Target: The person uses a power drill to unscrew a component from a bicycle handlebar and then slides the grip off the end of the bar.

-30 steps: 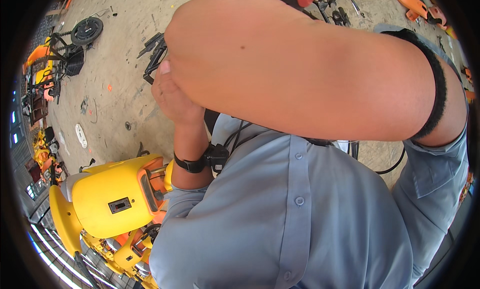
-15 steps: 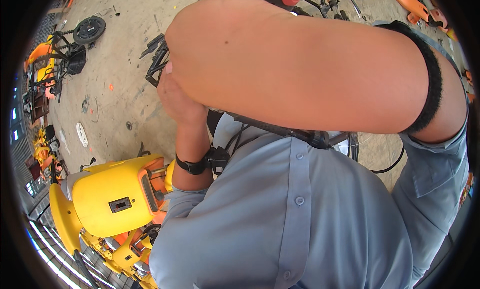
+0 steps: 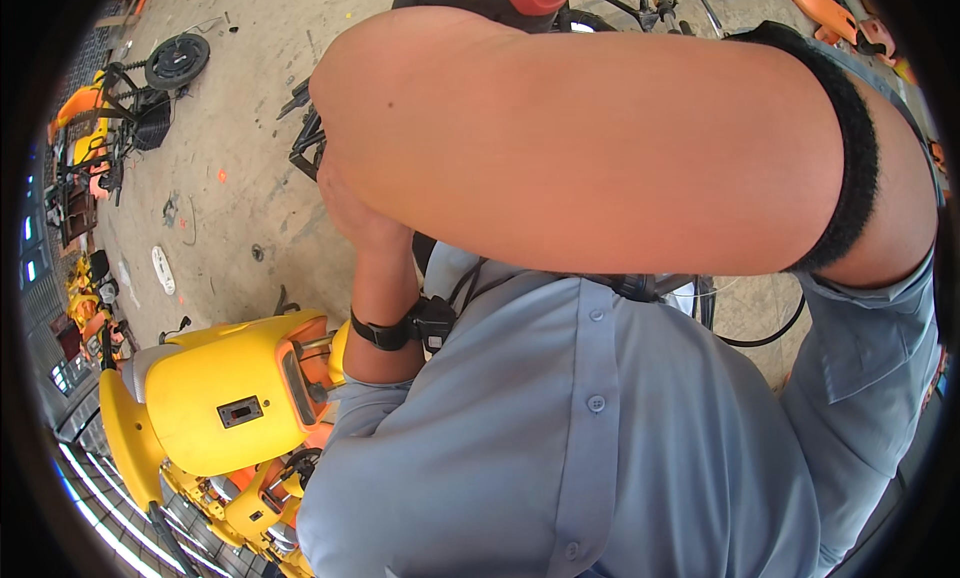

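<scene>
My bare right arm (image 3: 580, 148) is raised across the upper part of the view, a black band around it near the sleeve. It hides my right hand. Beyond it, at the top edge, shows a black and red block (image 3: 525, 0), looking like the battery end of a power tool; what holds it is hidden. My left hand (image 3: 350, 203) is up against the underside of the right arm, its fingers mostly covered by it. A strapped black device (image 3: 405, 328) sits on my left wrist. Just left of the hand, black metal bars (image 3: 308, 143) stick out from behind the arm.
A yellow scooter body (image 3: 215, 398) stands at lower left, with more yellow vehicles below. A black wheel (image 3: 178, 62) on a frame is at the far left. A white oblong part (image 3: 163, 270) lies on the concrete floor. A black cable (image 3: 770, 340) curves at my right side.
My right arm has shifted slightly left and down. More of the black and red block now shows at the top. My left thumb tip, visible before, is now covered.
</scene>
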### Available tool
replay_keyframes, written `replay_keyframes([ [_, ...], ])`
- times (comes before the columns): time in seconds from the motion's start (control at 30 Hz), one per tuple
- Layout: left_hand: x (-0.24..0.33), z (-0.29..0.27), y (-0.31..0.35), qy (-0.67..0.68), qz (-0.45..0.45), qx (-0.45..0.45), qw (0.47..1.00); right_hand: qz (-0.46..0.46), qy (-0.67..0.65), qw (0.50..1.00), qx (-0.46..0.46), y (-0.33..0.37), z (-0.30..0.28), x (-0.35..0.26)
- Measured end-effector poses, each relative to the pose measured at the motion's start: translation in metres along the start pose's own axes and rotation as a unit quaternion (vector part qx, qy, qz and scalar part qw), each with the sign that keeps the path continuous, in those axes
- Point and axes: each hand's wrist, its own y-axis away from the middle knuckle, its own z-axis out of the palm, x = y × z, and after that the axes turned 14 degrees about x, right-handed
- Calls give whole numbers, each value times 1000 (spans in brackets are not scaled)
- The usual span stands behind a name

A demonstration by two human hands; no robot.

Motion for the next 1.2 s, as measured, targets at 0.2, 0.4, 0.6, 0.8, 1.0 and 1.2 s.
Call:
replay_keyframes([
  [0.2,0,5,3,74,-76,17,994,6,-5,1000,8,0,4,0],
  [0.4,1,7,6,120,-135,34,983,10,-14,1000,15,-2,9,2],
  [0.6,3,10,6,153,-184,44,970,14,-20,999,23,-2,11,3],
  [0.8,7,9,5,178,-225,50,957,18,-19,999,30,-1,15,5],
  [1.0,8,13,5,194,-251,50,947,24,-18,999,33,2,16,5],
  [1.2,8,14,4,202,-266,55,941,29,-20,998,43,2,19,5],
])
